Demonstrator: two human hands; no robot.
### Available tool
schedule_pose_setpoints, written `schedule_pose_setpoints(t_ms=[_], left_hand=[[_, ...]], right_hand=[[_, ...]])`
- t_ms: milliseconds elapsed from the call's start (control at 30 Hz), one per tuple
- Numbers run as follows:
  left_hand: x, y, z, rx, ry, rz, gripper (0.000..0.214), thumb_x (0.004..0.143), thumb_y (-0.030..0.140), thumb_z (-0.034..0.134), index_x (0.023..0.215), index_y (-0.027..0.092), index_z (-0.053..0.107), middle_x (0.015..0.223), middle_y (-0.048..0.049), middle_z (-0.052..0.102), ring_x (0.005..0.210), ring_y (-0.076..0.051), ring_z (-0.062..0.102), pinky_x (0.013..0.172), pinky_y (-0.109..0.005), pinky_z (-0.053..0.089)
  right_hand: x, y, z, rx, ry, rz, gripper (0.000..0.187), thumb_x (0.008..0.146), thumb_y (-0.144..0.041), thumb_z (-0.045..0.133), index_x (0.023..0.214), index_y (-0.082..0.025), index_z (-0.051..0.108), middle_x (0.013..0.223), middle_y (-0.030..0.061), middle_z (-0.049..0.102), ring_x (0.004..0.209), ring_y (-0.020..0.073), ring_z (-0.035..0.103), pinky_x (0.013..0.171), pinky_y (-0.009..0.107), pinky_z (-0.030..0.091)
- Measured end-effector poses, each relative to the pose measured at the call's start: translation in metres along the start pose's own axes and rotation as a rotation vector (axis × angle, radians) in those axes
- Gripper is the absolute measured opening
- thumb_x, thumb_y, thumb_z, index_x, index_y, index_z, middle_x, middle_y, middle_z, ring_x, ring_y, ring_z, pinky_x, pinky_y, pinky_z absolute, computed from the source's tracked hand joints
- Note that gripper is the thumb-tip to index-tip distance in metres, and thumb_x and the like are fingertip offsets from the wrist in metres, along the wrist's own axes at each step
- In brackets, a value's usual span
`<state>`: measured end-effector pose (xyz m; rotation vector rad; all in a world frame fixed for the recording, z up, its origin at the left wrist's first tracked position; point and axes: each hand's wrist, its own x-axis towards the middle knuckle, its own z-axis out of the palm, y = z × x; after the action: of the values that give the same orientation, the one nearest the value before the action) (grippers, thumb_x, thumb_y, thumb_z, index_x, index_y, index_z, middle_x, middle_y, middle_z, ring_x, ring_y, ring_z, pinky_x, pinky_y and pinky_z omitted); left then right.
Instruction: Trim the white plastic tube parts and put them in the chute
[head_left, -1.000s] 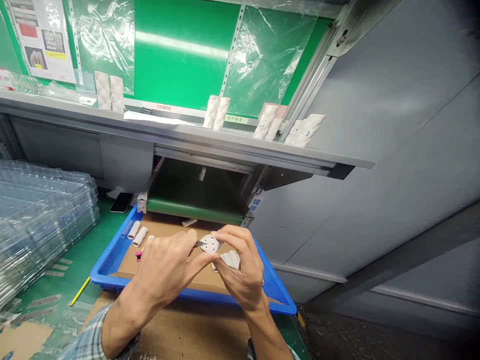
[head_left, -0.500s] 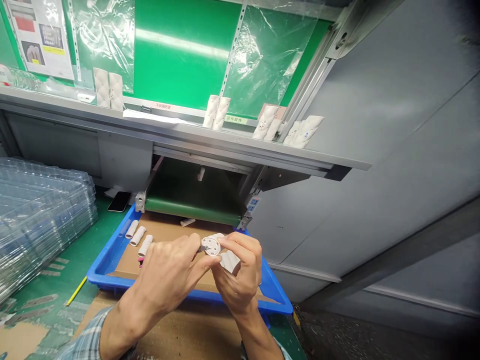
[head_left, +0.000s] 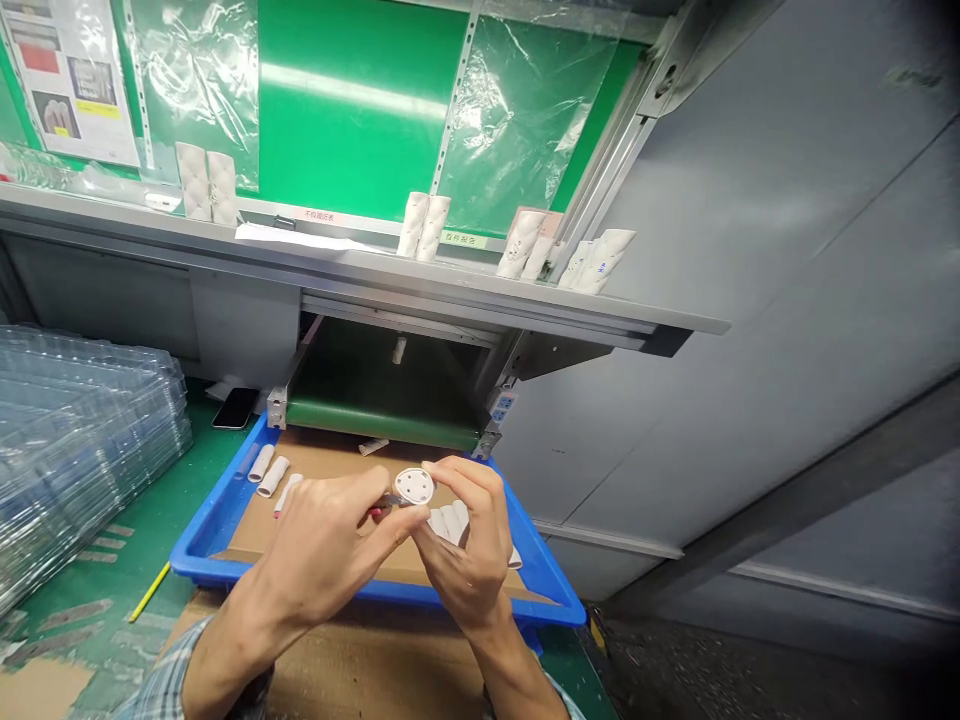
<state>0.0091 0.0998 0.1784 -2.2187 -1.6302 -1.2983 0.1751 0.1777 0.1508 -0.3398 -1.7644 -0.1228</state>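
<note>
Between my hands, a white tube-shaped part (head_left: pixel 414 487) shows its round end face, which has several small holes. My right hand (head_left: pixel 474 535) grips this part with thumb and fingers at its right side. My left hand (head_left: pixel 319 535) is closed around a small tool (head_left: pixel 384 504) with a red-pink handle and dark metal tip; its exact kind is mostly hidden. The tip meets the lower left rim of the end face, where the left thumb also rests. Behind my right hand lie several white tubes (head_left: pixel 450 522), partly covered.
A blue tray (head_left: pixel 225 567) lined with cardboard sits below, with white tubes (head_left: pixel 273 477) at its left. Beyond is a green conveyor belt (head_left: pixel 382 415) carrying one small tube. Clear plastic trays (head_left: pixel 82 430), a phone (head_left: pixel 235 408) and a yellow stick (head_left: pixel 150 592) lie left.
The tool's tip has drawn back from the end face to its lower left rim, and more red handle shows. The part's end face has turned slightly; both hands appear a little further left.
</note>
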Motion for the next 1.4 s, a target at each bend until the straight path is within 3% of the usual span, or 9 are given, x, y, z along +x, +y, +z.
schedule_pose_setpoints(t_ms=[167,333,467,567,633,900,1400], left_hand=[[0.001,-0.004,-0.002,0.009,0.112,0.088,0.039,0.115,0.050,0.049,0.089,0.023,0.059,0.072,0.0053,0.067,0.056,-0.013,0.058,0.057,-0.027,0.036],[0.003,-0.003,0.001,0.034,0.143,0.160,0.040,0.115,0.051,0.049,0.089,0.022,0.058,0.070,0.0051,0.062,0.057,-0.014,0.058,0.057,-0.029,0.037],[0.006,-0.010,-0.006,0.064,0.138,0.170,0.031,0.119,0.030,0.037,0.118,0.019,0.065,0.095,-0.0022,0.070,0.081,-0.017,0.068,0.072,-0.028,0.049],[0.005,-0.012,-0.010,0.159,0.136,0.161,0.039,0.120,0.032,0.035,0.146,0.019,0.059,0.098,-0.0027,0.067,0.077,-0.017,0.066,0.069,-0.028,0.052],[0.004,-0.011,-0.012,0.172,0.110,0.157,0.043,0.120,0.035,0.035,0.153,0.019,0.057,0.097,-0.0024,0.064,0.073,-0.016,0.064,0.065,-0.028,0.051],[0.001,-0.009,-0.010,-0.041,0.123,0.222,0.037,0.116,0.020,0.052,0.151,0.024,0.058,0.114,-0.0030,0.072,0.098,-0.016,0.065,0.088,-0.028,0.050],[-0.002,-0.008,-0.013,-0.035,0.112,0.191,0.032,0.115,0.021,0.053,0.144,0.024,0.065,0.109,-0.0025,0.075,0.093,-0.015,0.067,0.084,-0.026,0.052]], right_hand=[[0.001,-0.005,0.002,0.112,-0.155,0.019,0.053,0.106,-0.017,0.065,0.157,-0.020,0.053,0.130,0.0149,0.066,0.120,0.0273,0.067,0.101,0.040,0.063],[-0.001,-0.003,0.004,0.194,-0.141,0.134,0.042,0.109,-0.027,0.065,0.152,-0.027,0.062,0.124,0.0101,0.061,0.114,0.0234,0.069,0.099,0.036,0.064],[0.002,-0.001,0.002,0.207,-0.118,0.191,0.051,0.103,-0.013,0.073,0.150,-0.029,0.062,0.124,0.0077,0.069,0.117,0.0222,0.070,0.106,0.037,0.062],[0.004,-0.001,0.000,0.235,-0.098,0.196,0.051,0.100,-0.006,0.073,0.146,-0.027,0.063,0.129,0.0074,0.075,0.122,0.0221,0.071,0.112,0.039,0.060],[0.004,-0.001,-0.001,0.249,-0.085,0.186,0.049,0.100,-0.003,0.071,0.143,-0.025,0.064,0.131,0.0079,0.075,0.123,0.0220,0.072,0.112,0.039,0.061],[0.005,0.001,0.000,0.195,-0.085,0.134,0.052,0.098,-0.001,0.069,0.144,-0.024,0.064,0.133,0.0094,0.076,0.126,0.0248,0.074,0.112,0.043,0.063],[0.006,-0.002,-0.004,0.144,-0.119,0.102,0.057,0.098,0.002,0.066,0.147,-0.027,0.062,0.134,0.0118,0.075,0.127,0.0272,0.074,0.111,0.051,0.065]])
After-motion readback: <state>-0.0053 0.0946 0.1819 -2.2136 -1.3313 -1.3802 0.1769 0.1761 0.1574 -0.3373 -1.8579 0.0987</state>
